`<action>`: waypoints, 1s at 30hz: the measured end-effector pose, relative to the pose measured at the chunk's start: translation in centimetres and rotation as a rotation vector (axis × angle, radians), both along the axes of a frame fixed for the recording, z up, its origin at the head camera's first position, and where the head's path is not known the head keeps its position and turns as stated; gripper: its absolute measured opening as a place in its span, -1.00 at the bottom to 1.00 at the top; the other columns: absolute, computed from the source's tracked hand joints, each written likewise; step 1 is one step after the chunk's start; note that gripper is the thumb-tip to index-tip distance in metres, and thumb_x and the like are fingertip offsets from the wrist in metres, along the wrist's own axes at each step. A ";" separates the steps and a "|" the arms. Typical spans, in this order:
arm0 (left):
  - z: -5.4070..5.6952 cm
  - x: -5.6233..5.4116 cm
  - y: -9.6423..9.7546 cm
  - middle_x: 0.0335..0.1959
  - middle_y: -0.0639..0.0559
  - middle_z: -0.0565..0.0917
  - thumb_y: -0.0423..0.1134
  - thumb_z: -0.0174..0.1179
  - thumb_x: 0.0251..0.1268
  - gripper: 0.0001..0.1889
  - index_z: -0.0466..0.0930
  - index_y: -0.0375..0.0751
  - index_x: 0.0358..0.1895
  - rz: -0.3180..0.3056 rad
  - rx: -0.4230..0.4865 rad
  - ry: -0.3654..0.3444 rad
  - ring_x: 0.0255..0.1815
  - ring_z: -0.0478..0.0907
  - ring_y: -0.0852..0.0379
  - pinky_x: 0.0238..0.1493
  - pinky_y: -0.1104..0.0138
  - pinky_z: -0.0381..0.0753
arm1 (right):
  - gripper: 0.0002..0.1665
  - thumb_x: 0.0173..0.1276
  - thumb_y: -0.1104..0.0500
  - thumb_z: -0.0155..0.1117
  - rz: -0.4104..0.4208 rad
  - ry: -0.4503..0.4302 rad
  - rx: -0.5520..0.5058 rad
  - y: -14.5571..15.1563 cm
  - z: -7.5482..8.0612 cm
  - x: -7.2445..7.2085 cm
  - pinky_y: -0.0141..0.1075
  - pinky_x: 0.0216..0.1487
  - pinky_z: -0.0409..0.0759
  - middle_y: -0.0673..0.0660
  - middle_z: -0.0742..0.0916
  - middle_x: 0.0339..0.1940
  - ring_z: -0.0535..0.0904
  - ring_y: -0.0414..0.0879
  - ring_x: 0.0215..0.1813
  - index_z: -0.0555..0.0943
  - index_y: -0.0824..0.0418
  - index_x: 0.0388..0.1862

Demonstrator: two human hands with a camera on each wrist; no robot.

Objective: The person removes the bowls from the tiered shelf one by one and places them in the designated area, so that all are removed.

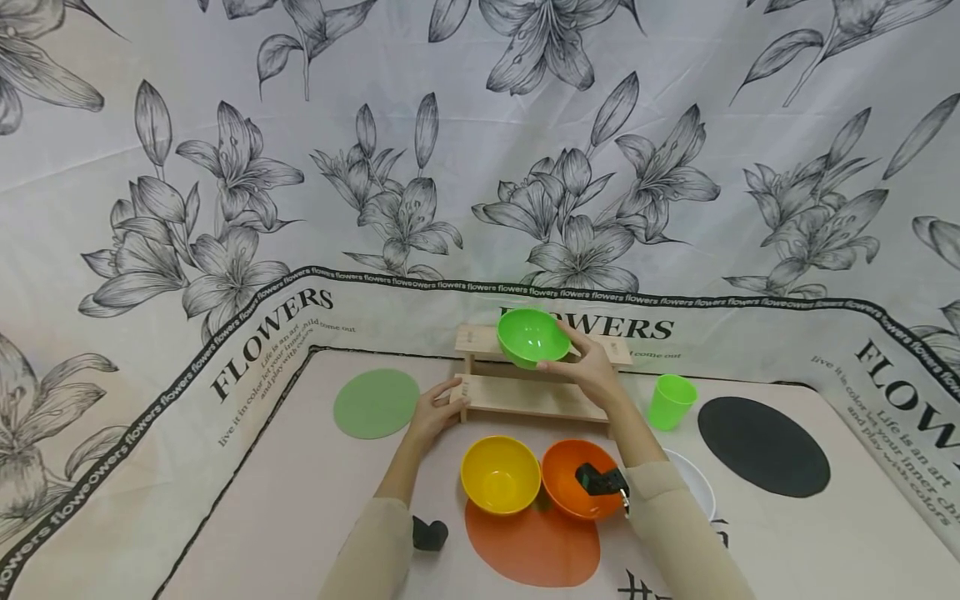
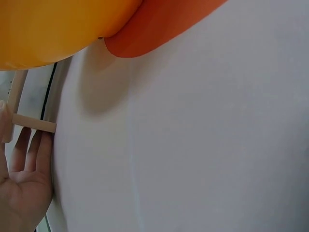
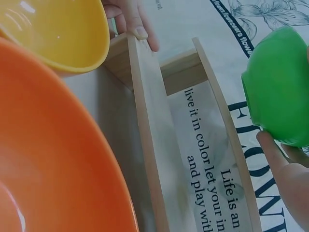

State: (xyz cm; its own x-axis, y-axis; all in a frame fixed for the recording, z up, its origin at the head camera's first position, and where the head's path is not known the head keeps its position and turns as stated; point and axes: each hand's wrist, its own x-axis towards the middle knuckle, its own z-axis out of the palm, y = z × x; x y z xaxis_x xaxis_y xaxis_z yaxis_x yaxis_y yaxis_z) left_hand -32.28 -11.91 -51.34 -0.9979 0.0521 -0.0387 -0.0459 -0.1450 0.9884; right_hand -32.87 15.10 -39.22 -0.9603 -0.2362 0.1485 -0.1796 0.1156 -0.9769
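My right hand (image 1: 592,371) grips a bright green bowl (image 1: 532,337) by its right side and holds it over the upper shelf of a two-step wooden rack (image 1: 532,396). The bowl's hollow faces the head camera; its outside shows in the right wrist view. At the rack's left end, my left hand (image 1: 433,415) holds the lower shelf, thumb on top, with fingers (image 2: 43,152) bent against the wood in the left wrist view. A yellow bowl (image 1: 500,475) and an orange bowl (image 1: 566,475) stand side by side before the rack.
Right of the rack stands a green cup (image 1: 671,402). A white plate (image 1: 699,485) lies partly hidden by my right sleeve. Green (image 1: 377,404), black (image 1: 765,446) and orange (image 1: 528,550) round patches mark the tabletop. A flower-printed cloth (image 1: 420,217) hangs behind.
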 end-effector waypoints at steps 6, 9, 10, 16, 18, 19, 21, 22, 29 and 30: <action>-0.1 -0.1 0.0 0.10 -0.40 0.53 -0.43 0.27 0.16 -0.45 0.41 -0.28 0.27 0.002 0.009 0.003 -0.04 0.61 0.01 -0.06 0.24 0.65 | 0.06 0.10 0.32 0.42 0.024 0.012 -0.018 1.6 -0.1 1.5 -0.38 0.16 0.49 0.24 0.12 0.51 0.22 0.30 0.37 0.05 0.21 0.50; -0.1 -0.1 0.0 0.11 -0.42 0.51 -0.44 0.26 0.17 -0.45 0.39 -0.30 0.28 -0.005 0.010 0.008 -0.02 0.60 -0.01 -0.05 0.23 0.65 | 0.04 0.12 0.38 0.38 0.038 0.027 -0.042 2.5 -0.1 2.2 -0.51 0.08 0.50 0.27 0.11 0.51 0.23 0.30 0.36 0.03 0.28 0.49; -0.1 -0.1 0.0 0.12 -0.42 0.50 -0.44 0.25 0.17 -0.45 0.39 -0.30 0.28 -0.006 0.011 0.008 -0.01 0.60 -0.02 -0.04 0.22 0.64 | 0.04 0.12 0.39 0.37 0.039 0.033 -0.047 2.8 -0.2 2.4 -0.53 0.08 0.49 0.28 0.11 0.51 0.22 0.29 0.36 0.02 0.29 0.49; -0.1 -0.1 0.1 0.15 -0.40 0.49 -0.45 0.25 0.17 -0.44 0.39 -0.28 0.28 -0.005 0.023 -0.006 -0.01 0.59 -0.01 -0.03 0.22 0.63 | 0.03 0.11 0.41 0.37 0.007 0.051 -0.038 4.8 -0.6 3.9 -0.57 0.05 0.49 0.30 0.06 0.51 0.12 0.31 0.41 0.02 0.31 0.49; 0.0 -0.1 0.1 0.14 -0.39 0.50 -0.44 0.26 0.16 -0.44 0.40 -0.26 0.28 -0.002 0.021 -0.011 -0.01 0.59 -0.01 -0.03 0.23 0.63 | 0.02 0.12 0.43 0.35 0.002 0.046 -0.046 5.5 -0.8 4.4 -0.57 0.03 0.50 0.30 0.03 0.52 0.09 0.36 0.41 0.02 0.32 0.48; 0.0 0.0 0.2 0.14 -0.40 0.49 -0.44 0.25 0.17 -0.44 0.39 -0.27 0.28 -0.004 0.017 -0.007 0.00 0.59 -0.02 -0.03 0.22 0.63 | 0.02 0.12 0.44 0.35 -0.002 0.040 -0.048 5.8 -0.9 4.7 -0.57 0.03 0.50 0.31 0.02 0.52 0.08 0.37 0.41 0.02 0.32 0.49; -0.1 0.0 0.2 0.15 -0.41 0.48 -0.43 0.26 0.17 -0.44 0.38 -0.28 0.29 -0.006 0.014 -0.005 0.02 0.58 -0.04 -0.02 0.22 0.63 | 0.03 0.13 0.42 0.35 -0.010 0.030 -0.037 6.5 -1.1 5.2 -0.59 0.02 0.49 0.31 0.00 0.52 0.06 0.39 0.41 0.00 0.31 0.49; -0.1 0.0 0.2 0.16 -0.41 0.47 -0.43 0.26 0.17 -0.44 0.37 -0.30 0.29 -0.007 0.011 -0.001 0.03 0.58 -0.06 -0.02 0.21 0.63 | 0.03 0.14 0.42 0.35 -0.014 0.026 -0.031 6.8 -1.2 5.5 -0.60 0.03 0.49 0.31 -0.01 0.52 0.05 0.39 0.41 -0.01 0.31 0.49; -0.2 -0.1 0.1 0.21 -0.40 0.43 -0.43 0.27 0.16 -0.42 0.37 -0.29 0.29 -0.006 0.024 -0.007 0.09 0.53 -0.12 0.00 0.20 0.62 | 0.05 0.16 0.37 0.35 -0.050 0.013 0.005 8.8 -1.9 7.6 -0.61 0.04 0.47 0.37 -0.05 0.51 0.00 0.41 0.41 -0.04 0.28 0.51; -0.2 -0.1 0.1 0.20 -0.41 0.43 -0.42 0.26 0.17 -0.42 0.37 -0.30 0.30 -0.006 0.017 -0.002 0.09 0.53 -0.13 0.00 0.19 0.62 | 0.04 0.16 0.38 0.35 -0.056 0.014 0.006 9.1 -2.1 7.9 -0.61 0.04 0.47 0.38 -0.06 0.50 0.00 0.42 0.41 -0.04 0.28 0.50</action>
